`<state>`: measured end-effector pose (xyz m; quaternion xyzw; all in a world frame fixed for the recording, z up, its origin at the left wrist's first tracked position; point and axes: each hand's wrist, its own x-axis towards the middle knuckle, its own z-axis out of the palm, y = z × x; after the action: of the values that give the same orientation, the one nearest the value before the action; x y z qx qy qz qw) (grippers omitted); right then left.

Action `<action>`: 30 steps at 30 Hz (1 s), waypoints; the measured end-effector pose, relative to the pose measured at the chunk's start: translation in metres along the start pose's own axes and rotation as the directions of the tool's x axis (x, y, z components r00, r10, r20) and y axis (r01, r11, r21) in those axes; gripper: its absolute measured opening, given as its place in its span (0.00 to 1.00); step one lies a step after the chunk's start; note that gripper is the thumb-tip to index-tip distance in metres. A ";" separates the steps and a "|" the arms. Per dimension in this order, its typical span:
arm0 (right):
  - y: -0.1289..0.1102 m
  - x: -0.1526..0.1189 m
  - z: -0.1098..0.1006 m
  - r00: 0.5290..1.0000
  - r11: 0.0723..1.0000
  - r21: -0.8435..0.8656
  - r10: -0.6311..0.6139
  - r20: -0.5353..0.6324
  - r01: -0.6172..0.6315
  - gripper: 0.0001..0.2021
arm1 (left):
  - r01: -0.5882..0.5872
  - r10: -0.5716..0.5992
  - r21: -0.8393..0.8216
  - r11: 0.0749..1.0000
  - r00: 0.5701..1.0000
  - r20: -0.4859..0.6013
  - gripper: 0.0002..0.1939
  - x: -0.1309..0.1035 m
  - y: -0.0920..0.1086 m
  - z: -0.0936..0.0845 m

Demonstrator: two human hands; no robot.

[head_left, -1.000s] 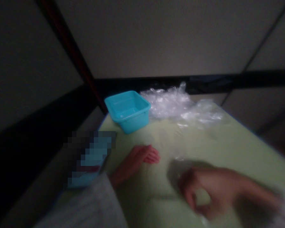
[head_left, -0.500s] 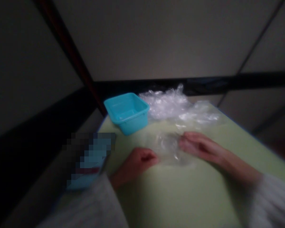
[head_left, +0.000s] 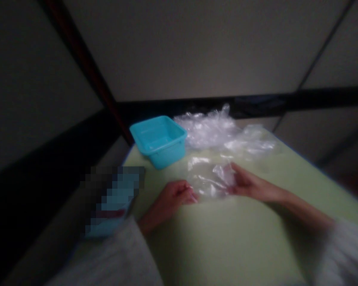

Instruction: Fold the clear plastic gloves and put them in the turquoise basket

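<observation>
The left hand [head_left: 176, 194], fingers pinched, and right hand [head_left: 247, 183], fingers loosely curled, grip clear plastic film [head_left: 207, 180] that uneven pulling could tear.

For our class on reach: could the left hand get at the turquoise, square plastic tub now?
Probably yes: the tub stands beyond the left hand with nothing seen between, though that hand seems to pinch clear, crinkled plastic film.

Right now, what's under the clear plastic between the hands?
Yellow-green tabletop shows through the clear plastic. Glare hides patches, and the left hand and right hand cover parts of its edges.
</observation>
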<state>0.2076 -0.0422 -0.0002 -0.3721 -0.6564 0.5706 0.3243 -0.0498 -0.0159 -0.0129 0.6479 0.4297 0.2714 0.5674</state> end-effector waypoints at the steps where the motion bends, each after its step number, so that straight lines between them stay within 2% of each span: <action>1: 0.001 0.001 0.002 1.000 1.000 -0.003 0.001 -0.003 -0.001 0.23 | 0.014 -0.014 -0.016 1.000 1.000 -0.006 0.11 0.000 -0.001 0.000; 3: 0.003 0.004 0.006 0.999 1.000 -0.024 0.016 -0.030 -0.017 0.20 | 0.038 -0.039 -0.044 0.998 0.999 -0.016 0.12 0.001 -0.002 0.000; 6: 0.005 0.009 0.012 0.990 0.998 -0.052 0.023 -0.136 -0.030 0.18 | 0.052 -0.054 -0.080 0.995 0.998 -0.027 0.13 0.003 -0.006 0.000; 9: 0.009 0.013 0.015 0.973 0.997 -0.071 0.011 -0.231 -0.028 0.20 | 0.071 -0.078 -0.149 0.986 0.996 -0.041 0.15 0.006 -0.008 0.000; 15: 0.008 0.013 0.011 0.952 0.996 -0.012 0.084 -0.294 -0.091 0.28 | 0.076 -0.097 -0.213 0.974 0.991 -0.091 0.18 0.005 -0.004 -0.001; 21: 0.008 0.012 0.008 0.931 0.994 -0.023 0.090 -0.353 -0.105 0.30 | -0.005 -0.028 -0.147 0.989 0.975 -0.222 0.22 0.004 -0.008 -0.007; 24: 0.007 0.012 0.008 0.925 0.994 -0.062 0.062 -0.374 -0.092 0.27 | -0.008 -0.016 -0.089 0.996 0.967 -0.256 0.23 0.005 -0.009 -0.007; 30: 0.011 0.013 0.010 0.919 0.988 -0.126 0.035 -0.392 -0.091 0.24 | 0.008 -0.018 -0.035 0.999 0.955 -0.297 0.22 0.001 0.001 0.000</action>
<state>0.1939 -0.0357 -0.0124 -0.5209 -0.6056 0.4474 0.4023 -0.0493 -0.0151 -0.0122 0.5873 0.5099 0.3690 0.5088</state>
